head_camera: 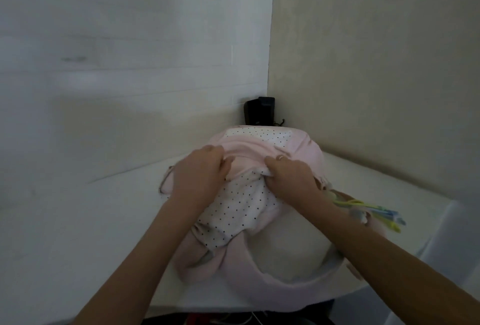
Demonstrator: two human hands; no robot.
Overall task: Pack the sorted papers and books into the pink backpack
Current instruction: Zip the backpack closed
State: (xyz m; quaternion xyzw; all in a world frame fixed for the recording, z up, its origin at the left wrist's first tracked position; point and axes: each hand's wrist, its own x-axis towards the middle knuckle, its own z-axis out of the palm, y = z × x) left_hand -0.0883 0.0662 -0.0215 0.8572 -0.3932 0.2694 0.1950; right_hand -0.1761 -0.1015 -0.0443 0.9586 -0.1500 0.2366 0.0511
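The pink backpack (306,148) lies on the white table, its white black-dotted lining (239,208) turned toward me and its pink straps (249,267) hanging over the near edge. My left hand (200,171) grips the pink fabric at the top opening on the left. My right hand (288,174) pinches the dotted lining and pink rim on the right. Both hands are closed on the bag. No papers or books show; the inside of the bag is hidden.
The white table (78,234) sits in a corner between a white wall and a beige wall. A black device (259,113) stands in the corner behind the bag. Yellow and blue cords (374,210) lie at the bag's right.
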